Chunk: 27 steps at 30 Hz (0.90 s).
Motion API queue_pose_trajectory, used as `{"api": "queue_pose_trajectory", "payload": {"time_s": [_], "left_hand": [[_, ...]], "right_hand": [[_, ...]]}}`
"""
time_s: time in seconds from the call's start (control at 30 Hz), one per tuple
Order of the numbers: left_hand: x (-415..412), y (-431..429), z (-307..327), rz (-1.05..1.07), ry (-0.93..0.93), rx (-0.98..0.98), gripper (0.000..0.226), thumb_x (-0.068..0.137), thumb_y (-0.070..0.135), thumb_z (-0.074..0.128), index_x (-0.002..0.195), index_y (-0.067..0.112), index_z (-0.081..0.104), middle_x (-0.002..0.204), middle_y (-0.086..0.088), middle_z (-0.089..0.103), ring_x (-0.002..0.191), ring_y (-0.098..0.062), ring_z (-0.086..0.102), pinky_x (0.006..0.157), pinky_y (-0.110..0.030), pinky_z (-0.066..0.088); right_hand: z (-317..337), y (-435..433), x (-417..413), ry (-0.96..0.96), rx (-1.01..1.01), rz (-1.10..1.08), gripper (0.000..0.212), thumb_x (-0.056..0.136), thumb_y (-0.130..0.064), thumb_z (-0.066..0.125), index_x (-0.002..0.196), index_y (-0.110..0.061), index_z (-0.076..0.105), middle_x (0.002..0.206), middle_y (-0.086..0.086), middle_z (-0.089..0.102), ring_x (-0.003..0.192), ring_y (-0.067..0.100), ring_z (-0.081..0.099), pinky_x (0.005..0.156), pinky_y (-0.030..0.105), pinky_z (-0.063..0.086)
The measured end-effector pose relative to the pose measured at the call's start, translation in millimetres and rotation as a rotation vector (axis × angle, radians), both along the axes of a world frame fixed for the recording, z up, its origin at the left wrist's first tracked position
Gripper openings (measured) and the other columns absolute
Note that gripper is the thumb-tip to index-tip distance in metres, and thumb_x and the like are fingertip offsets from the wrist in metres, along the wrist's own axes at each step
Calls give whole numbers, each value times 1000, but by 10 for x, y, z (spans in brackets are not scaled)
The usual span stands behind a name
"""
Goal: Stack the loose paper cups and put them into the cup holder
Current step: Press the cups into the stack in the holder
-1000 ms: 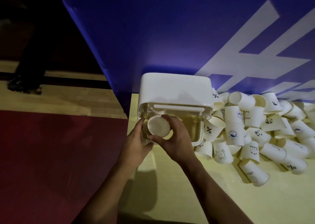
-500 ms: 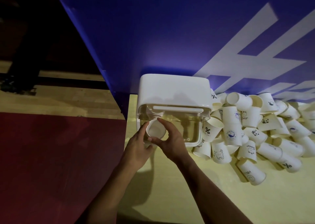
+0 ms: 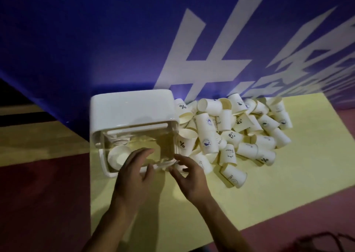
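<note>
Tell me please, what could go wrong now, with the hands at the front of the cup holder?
1. The right hand hovers beside the pile of loose paper cups; a careless reach may scatter it.
2. The left hand rests at the clear front of the cup holder; pressing there might shift the holder or disturb the cup inside.

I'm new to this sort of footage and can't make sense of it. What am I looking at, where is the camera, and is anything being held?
There is no machine: a person wears the camera on their head, so it looks down at their own hands. The left hand and right hand are open at the front of a white cup holder with a clear front; neither holds anything. A paper cup sits inside it on the left. Beside it, a pile of loose cups lies on a yellow mat.
</note>
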<state>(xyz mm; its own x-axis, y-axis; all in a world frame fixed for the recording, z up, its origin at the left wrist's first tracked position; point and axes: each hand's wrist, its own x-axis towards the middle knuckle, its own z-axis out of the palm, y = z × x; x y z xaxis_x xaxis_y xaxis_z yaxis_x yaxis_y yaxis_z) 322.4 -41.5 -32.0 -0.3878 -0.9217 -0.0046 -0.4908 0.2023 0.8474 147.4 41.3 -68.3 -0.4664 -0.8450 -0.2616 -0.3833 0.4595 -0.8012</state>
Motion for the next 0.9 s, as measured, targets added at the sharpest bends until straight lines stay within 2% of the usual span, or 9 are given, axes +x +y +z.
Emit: {"api": "queue_pose_trajectory", "payload": {"time_s": [0.07,0.13,0.27,0.4,0.53,0.6,0.7,0.8,0.9], "left_hand": [[-367,70,21,-79,-5,8,41,93,6,68,131,23,66,131,13,61,117,-7,60,94,-25,50],[-718,125,33,-118,-34,52,42,93,14,68,133,26,63,133,13,60,116,-8,60,93,-24,48],[-1506,215,44,-166,-141,122,54,92,27,72,142,25,54,141,5,57,123,-15,55,93,-28,46],[-2162,216,-19,-107,-326,213,76,88,48,73,151,19,40,146,-7,51,130,-27,53,98,-43,51],[-2595,214,-169,3,-504,247,90,84,63,69,151,18,31,140,-15,52,122,-38,57,89,-45,50],[-2760,212,-217,47,-549,259,93,85,63,69,153,18,25,141,-16,51,121,-40,58,83,-44,48],[-2915,183,-296,106,-577,289,98,81,58,77,153,20,21,136,-20,54,117,-44,60,84,-47,51],[-2999,179,-377,159,-572,336,97,80,44,83,150,20,20,128,-24,59,111,-47,61,84,-49,51],[-3035,211,-351,205,-506,361,88,81,32,82,146,20,23,123,-21,64,106,-45,63,79,-44,49]], "right_hand": [[58,194,-269,-10,16,-67,36,92,-38,74,127,-32,68,117,-18,69,102,-3,64,83,10,49],[107,361,-523,-17,25,-122,32,94,-39,71,125,-31,69,117,-18,70,99,-3,66,81,14,52],[128,730,-1085,-49,47,-211,26,95,-34,70,121,-29,72,110,-19,72,97,-3,66,82,19,55],[100,991,-1598,-97,45,-258,19,95,-25,71,113,-27,75,103,-15,74,89,-1,67,72,16,53],[58,1162,-2054,-132,22,-242,21,95,-22,71,116,-25,74,107,-15,74,91,1,68,69,15,54],[34,1211,-2285,-135,25,-230,21,95,-23,71,115,-27,74,107,-16,74,92,0,67,70,14,52],[-7,1251,-2597,-133,33,-220,18,93,-23,73,111,-27,74,106,-16,74,90,-3,66,70,12,50],[-46,1290,-2867,-127,36,-222,17,93,-24,73,109,-27,75,106,-17,73,90,-2,66,70,12,50],[-79,1324,-3150,-126,29,-253,17,93,-24,73,109,-27,76,105,-16,74,87,0,67,71,13,51]]}}
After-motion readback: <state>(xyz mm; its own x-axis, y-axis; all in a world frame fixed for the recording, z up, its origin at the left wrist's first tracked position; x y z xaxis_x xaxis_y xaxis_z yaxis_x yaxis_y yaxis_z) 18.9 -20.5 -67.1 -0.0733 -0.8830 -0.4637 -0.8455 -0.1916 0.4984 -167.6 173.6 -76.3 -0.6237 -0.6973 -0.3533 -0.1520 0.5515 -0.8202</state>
